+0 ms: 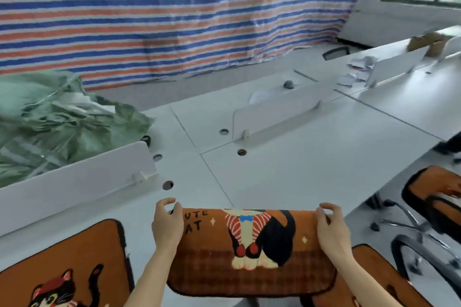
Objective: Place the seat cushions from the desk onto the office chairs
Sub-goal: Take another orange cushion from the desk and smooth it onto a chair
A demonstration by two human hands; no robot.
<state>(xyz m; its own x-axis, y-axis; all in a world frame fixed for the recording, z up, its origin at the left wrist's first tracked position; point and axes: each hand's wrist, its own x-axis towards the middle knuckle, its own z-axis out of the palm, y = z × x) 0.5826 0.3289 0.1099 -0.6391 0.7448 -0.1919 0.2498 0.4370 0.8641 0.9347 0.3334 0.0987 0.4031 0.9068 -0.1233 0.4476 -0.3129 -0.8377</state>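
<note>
left hand (167,225), right hand (333,230) pinch held cushion (249,259). right of grip: placed cushion (435,188) on office chair (401,223), done. left of grip: spare cushion (64,264) on desk (299,157), pending.

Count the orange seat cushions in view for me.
4. Centre cushion, held by left hand and right hand; lower-left cushion on the desk; lower-right cushion partly behind the right forearm; far-right cushion on an office chair. More may be out of frame.

One view only, worn on head. Pointed forward and down. Seen close below: desk (299,157); far behind: striped sheet (174,20).
</note>
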